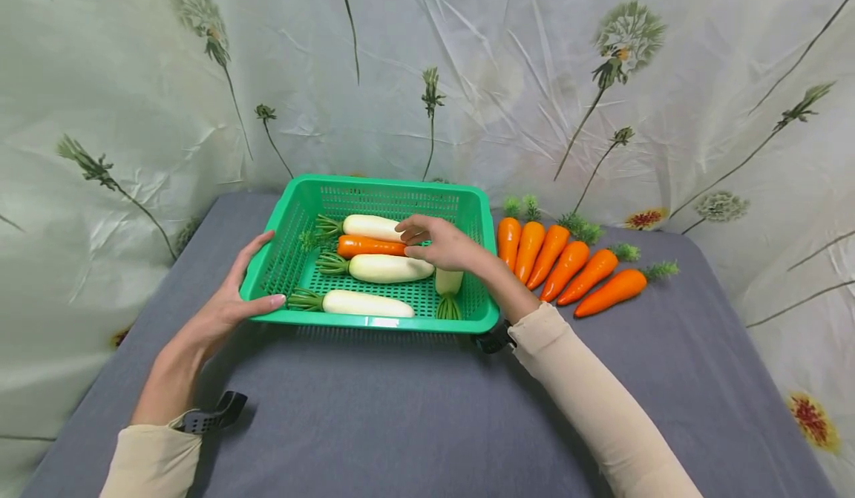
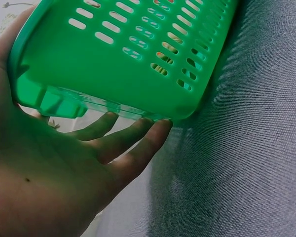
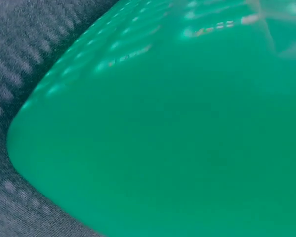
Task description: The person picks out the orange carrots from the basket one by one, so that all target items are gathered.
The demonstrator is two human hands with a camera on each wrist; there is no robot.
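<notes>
My left hand (image 1: 223, 305) rests against the near left corner of the green basket (image 1: 294, 194). Its fingers are almost straight and lie along the outside wall, and my thumb touches the front rim; it presses the basket but does not close around it. The left wrist view shows the same fingers (image 2: 138, 140) spread under the rim of the basket (image 2: 138, 54).

My right hand (image 1: 441, 244) is inside the basket, over the vegetables. Its fingers are a little bent, and the tips touch the right ends of the top white radish (image 1: 370, 226) and the orange carrot (image 1: 367, 246) just under it. I cannot tell if the fingers really pinch one of them. Below my fingertips lies a second white radish (image 1: 381, 268), and nearer to me a third one (image 1: 364, 303). A fourth radish (image 1: 448, 286) stands out from under my palm, leaves toward me.

To the right of my right wrist, outside the basket, six orange carrots (image 1: 568, 268) lie side by side on the grey table (image 1: 401, 409). The right wrist view is filled by the blurred green wall (image 3: 177, 138).
</notes>
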